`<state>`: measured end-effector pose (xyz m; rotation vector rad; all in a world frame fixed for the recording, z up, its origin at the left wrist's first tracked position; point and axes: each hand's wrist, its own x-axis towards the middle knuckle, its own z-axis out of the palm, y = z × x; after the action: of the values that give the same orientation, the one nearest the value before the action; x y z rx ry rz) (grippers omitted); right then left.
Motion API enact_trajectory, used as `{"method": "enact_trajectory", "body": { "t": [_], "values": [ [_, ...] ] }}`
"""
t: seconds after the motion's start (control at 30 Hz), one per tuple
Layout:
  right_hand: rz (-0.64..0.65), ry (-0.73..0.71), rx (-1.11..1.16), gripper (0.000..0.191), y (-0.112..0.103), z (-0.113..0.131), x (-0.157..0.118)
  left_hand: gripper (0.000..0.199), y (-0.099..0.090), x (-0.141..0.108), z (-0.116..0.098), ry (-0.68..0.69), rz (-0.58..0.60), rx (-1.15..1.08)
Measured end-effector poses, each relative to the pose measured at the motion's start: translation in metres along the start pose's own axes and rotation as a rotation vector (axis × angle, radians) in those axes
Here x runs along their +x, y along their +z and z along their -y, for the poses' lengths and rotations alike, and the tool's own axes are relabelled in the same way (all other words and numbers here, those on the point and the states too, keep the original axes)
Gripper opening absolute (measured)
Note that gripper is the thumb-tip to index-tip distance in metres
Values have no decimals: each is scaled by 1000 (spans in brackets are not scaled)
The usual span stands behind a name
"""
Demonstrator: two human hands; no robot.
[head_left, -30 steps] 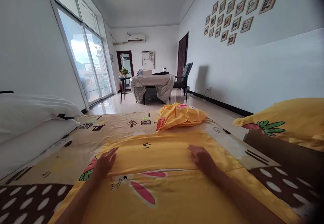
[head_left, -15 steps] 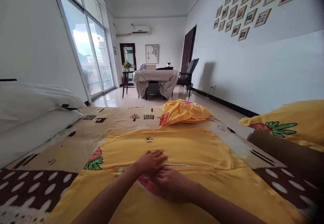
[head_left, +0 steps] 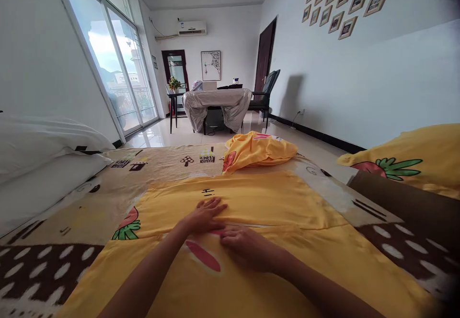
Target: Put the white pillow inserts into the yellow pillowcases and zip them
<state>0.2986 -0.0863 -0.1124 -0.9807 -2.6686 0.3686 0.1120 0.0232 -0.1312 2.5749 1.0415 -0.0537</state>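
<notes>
A yellow printed cloth [head_left: 266, 195] is spread on the bed, with a "Hi" print, a carrot at its left edge and a pink ear shape. Its far part lies folded, and the fold edge runs crosswise under my hands. My left hand [head_left: 205, 216] rests palm down on the folded part, fingers stretched and spread, just below the "Hi". Beside it on the right, my right hand [head_left: 247, 246] has its fingers curled at the fold edge and closed on the cloth. Its fingertips are partly hidden.
A crumpled yellow cloth [head_left: 258, 152] lies at the bed's far edge. White pillows [head_left: 46, 159] are on the left. More yellow fabric [head_left: 431, 155] hangs over a brown board [head_left: 406, 207] at the right. The patterned blanket [head_left: 158, 162] covers the bed. Beyond stands a covered table [head_left: 215, 98].
My hands, overlapping before, have come apart: the left has slid left and away from me. My right hand's fingers have curled at the fold edge, and the pink print now shows. The view has tilted down.
</notes>
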Motion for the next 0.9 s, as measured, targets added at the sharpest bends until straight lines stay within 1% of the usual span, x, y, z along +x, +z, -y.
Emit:
{"method": "enact_trajectory", "body": {
  "t": [0.17, 0.33, 0.37, 0.43, 0.5, 0.53, 0.6, 0.77, 0.9],
  "values": [
    [17, 6, 63, 11, 4, -2, -1, 76, -3, 13, 13, -46, -12, 24],
    [109, 12, 265, 16, -4, 6, -3, 82, -5, 20, 24, -105, -41, 59],
    [109, 32, 263, 17, -4, 8, -3, 82, -5, 21, 26, -116, -57, 68],
    [48, 93, 187, 17, -1, 8, -3, 83, -5, 22, 28, -139, -101, 92],
    [-15, 145, 87, 25, 5, 6, -3, 83, -3, 23, 29, -159, -151, 119],
    [-23, 158, 53, 30, 7, 5, -3, 82, -3, 23, 29, -167, -176, 133],
    [4, 173, 14, 34, 12, 3, -2, 80, -2, 23, 27, -174, -224, 161],
    [30, 179, -19, 31, 12, 4, -2, 75, -3, 22, 21, -172, -330, 235],
    [39, 178, 9, 31, 10, 4, -3, 62, -4, 22, 11, -136, -384, 291]
  ]
}}
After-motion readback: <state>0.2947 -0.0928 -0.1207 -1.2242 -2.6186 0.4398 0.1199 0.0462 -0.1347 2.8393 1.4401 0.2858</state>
